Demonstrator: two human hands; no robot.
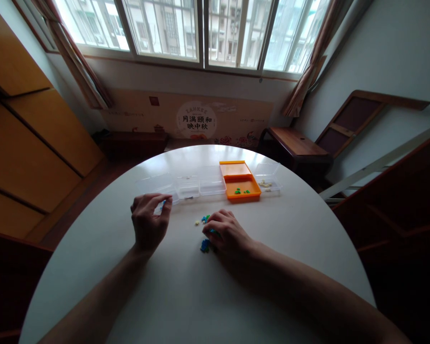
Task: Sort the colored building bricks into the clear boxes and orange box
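My left hand [148,220] hovers over the white round table [290,239], its thumb and fingers pinched on a small blue piece [164,202] just in front of the leftmost clear box [157,186]. My right hand [226,234] rests on the table with fingers curled over a small heap of blue, green and pale pieces [203,220]; more blue pieces [204,245] lie by its thumb side. What its fingers hold is hidden.
A row of clear plastic boxes [200,184] stands at the far side of the table. Among them is an orange box [241,187] with green pieces, lid open. A clear box [268,181] at the right holds pale pieces. Wooden furniture surrounds the table.
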